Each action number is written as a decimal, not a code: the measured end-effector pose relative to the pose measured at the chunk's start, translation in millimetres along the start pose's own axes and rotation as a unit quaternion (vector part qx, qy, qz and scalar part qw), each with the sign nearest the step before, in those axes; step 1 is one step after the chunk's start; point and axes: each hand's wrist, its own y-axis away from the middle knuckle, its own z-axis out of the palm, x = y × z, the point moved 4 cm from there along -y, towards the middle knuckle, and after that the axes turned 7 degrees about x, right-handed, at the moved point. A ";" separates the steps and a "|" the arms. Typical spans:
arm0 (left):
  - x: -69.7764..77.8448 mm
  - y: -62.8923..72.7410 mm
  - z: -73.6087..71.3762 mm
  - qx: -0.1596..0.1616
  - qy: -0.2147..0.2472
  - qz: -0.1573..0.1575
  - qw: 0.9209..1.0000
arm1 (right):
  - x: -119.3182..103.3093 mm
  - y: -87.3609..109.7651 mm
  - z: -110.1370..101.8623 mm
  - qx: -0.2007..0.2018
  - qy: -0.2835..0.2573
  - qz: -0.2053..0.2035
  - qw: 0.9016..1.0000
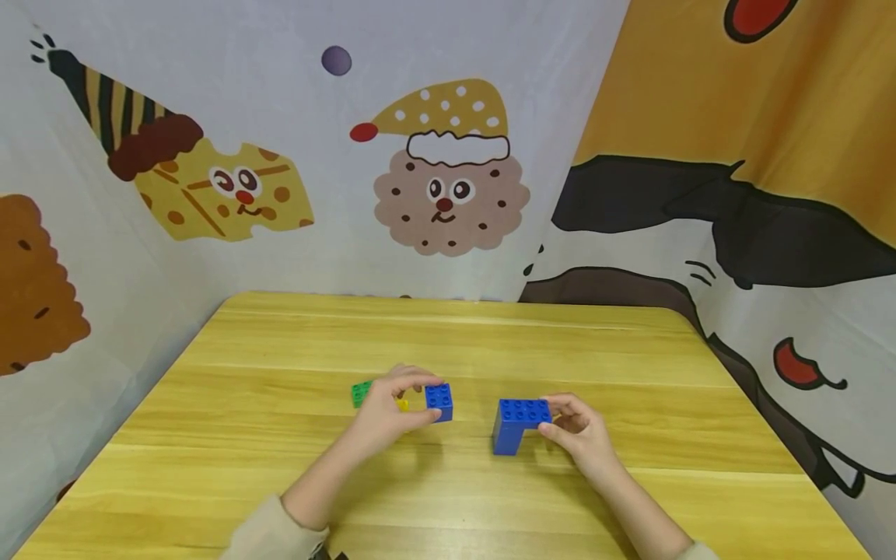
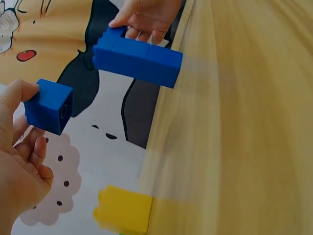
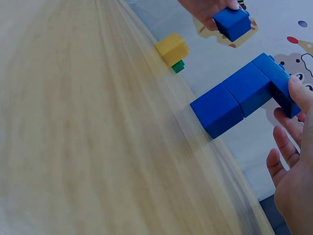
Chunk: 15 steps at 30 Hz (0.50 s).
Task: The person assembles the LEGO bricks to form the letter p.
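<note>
Between thumb and fingers my left hand (image 1: 389, 406) pinches a square blue building brick (image 1: 439, 402), raised above the table with its studs up. To the right stands an L-shaped stack of blue bricks (image 1: 509, 426): a long brick on top overhangs a column of smaller ones. My right hand (image 1: 579, 432) pinches the overhanging end of that long brick. In the right wrist view the foot of the blue stack (image 3: 217, 110) is right at the tabletop. A gap separates the square blue brick (image 3: 233, 23) from the stack.
A yellow brick (image 2: 124, 209) and a green brick (image 1: 360, 393) are on the wooden table (image 1: 448, 334), partly behind my left hand in the head view. Cartoon-printed cloth (image 1: 280, 93) hangs behind the table and along its sides.
</note>
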 end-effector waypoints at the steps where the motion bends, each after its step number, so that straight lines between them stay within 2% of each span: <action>1: 1.0 -1.0 2.0 -0.001 -0.001 0.001 1.000 | 0.0 0.1 -0.2 0.000 0.001 0.001 1.000; 15: 18.8 -13.4 29.5 -0.008 0.028 0.025 0.999 | 1.9 0.4 -1.5 -0.004 0.003 0.001 1.000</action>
